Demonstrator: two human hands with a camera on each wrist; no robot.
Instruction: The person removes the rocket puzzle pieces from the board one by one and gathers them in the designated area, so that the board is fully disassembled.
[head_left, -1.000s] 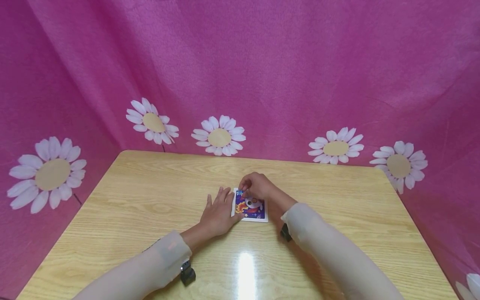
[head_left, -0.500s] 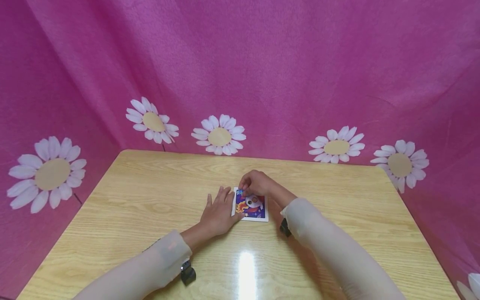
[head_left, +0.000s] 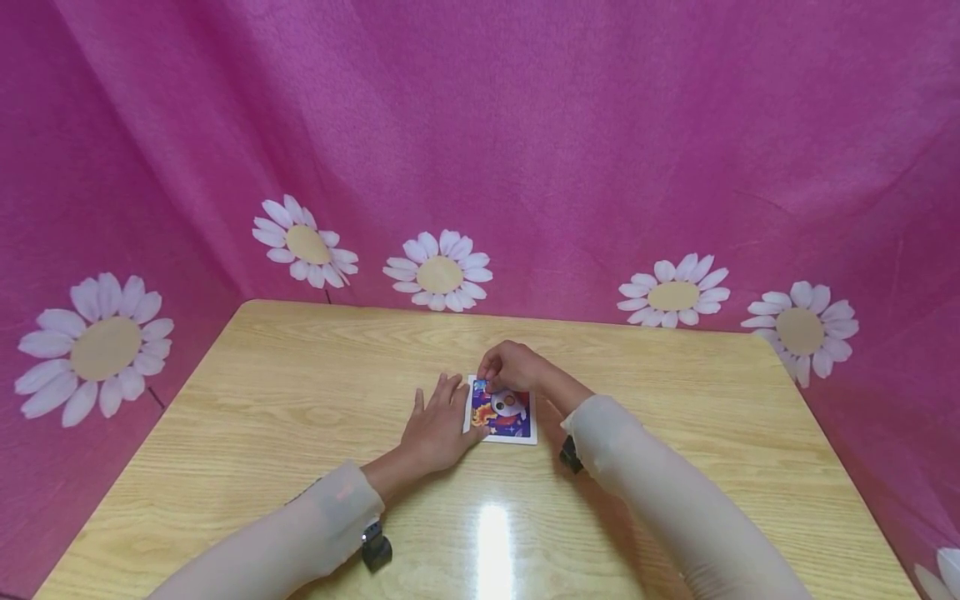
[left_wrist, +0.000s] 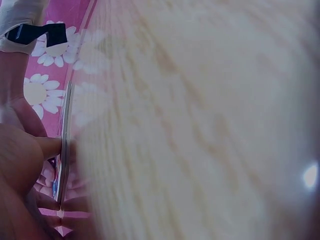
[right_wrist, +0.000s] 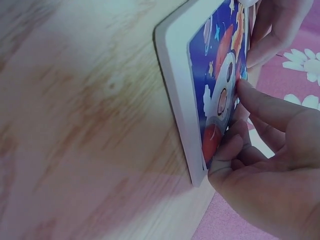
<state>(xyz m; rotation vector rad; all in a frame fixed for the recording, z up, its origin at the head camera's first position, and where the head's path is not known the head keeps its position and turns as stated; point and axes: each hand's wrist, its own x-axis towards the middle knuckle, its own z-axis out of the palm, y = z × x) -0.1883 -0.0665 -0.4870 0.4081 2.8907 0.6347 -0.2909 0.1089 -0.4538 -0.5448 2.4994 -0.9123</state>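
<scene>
A flat square rocket picture [head_left: 512,425] with a white border lies on the table; its blue ground shows a white rocket and orange flames. My left hand [head_left: 435,429] rests with spread fingers along its left side, the thumb on the near left corner. Over the far part bends my right hand [head_left: 513,369], thumb and forefinger pinching at the far left corner, where a light blue patch shows. The right wrist view has that thumb [right_wrist: 267,102] against the picture and the other fingers curled; what lies between the tips is hidden. The left wrist view shows the board edge-on.
The wooden table [head_left: 315,375] reaches back to a pink curtain [head_left: 525,150] printed with white daisies. Dark straps with small black devices [head_left: 375,548] hang at the wrists. Lamp glare lies on the table's near part.
My right hand and forearm have shifted very slightly since a second ago, baring a little more of the rocket. My left hand and the picture have stayed put.
</scene>
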